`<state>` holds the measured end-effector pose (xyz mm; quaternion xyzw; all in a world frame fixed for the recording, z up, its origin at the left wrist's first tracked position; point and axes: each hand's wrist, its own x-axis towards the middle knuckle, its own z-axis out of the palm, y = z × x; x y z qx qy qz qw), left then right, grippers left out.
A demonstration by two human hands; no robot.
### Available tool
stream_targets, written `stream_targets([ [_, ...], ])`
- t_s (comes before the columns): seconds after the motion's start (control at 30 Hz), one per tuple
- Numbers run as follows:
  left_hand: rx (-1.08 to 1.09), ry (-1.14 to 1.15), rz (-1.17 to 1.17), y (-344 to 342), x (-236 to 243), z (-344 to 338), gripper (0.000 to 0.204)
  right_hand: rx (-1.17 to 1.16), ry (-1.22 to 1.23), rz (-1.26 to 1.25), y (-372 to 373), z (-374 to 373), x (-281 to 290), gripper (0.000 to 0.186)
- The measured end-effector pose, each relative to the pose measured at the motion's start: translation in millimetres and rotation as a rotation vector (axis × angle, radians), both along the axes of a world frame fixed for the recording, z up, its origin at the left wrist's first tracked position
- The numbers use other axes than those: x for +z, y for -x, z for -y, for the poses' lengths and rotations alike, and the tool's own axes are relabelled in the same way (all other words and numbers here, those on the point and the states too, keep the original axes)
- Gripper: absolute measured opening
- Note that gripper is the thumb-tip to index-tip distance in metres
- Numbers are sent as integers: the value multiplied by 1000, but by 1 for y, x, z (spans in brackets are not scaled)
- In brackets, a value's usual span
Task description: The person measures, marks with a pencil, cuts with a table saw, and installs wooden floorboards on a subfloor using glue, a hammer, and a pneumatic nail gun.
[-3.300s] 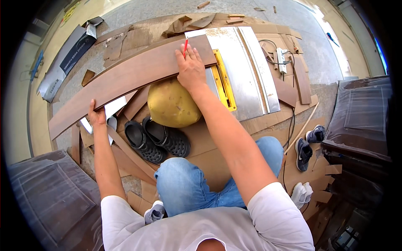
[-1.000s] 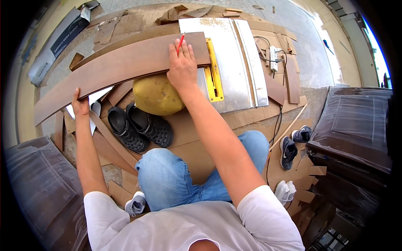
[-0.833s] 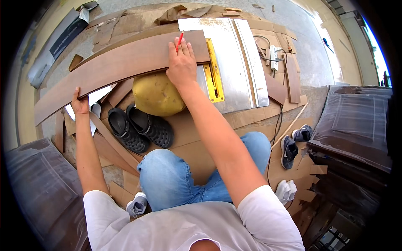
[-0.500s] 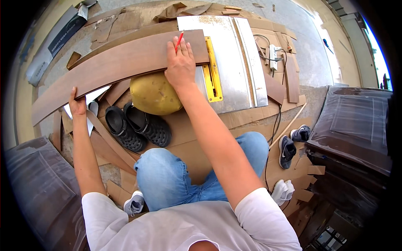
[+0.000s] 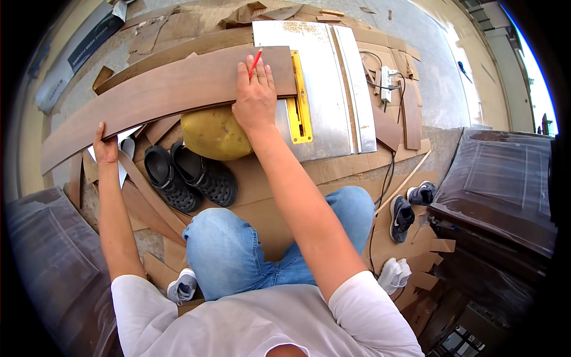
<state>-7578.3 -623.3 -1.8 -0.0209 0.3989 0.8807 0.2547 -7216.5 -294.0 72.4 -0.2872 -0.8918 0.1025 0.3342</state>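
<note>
Brown floorboard sits pinned under the right hand, that grip flat, red pencil tucked between fingers; well left, the left hand clasps its near edge. Should that hold sag, the board could tilt on the metal tabletop, just rightward.

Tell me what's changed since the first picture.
The wooden board slid toward the person across the metal table, reaching farther along the yellow plate. Nothing was taken up or let go. Unchanged: left grip and right grip on the board, red pencil between the right fingers; black clogs in place.
</note>
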Motion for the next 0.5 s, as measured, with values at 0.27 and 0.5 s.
stream_targets([
  [0.27, -19, -7, -3, -9, 3, 6, 44, 6, 18, 19, -7, 7, 2, 52],
  [0.5, -8, -28, 28, -7, -3, 15, 47, 8, 19, 26, -12, 12, 2, 52],
])
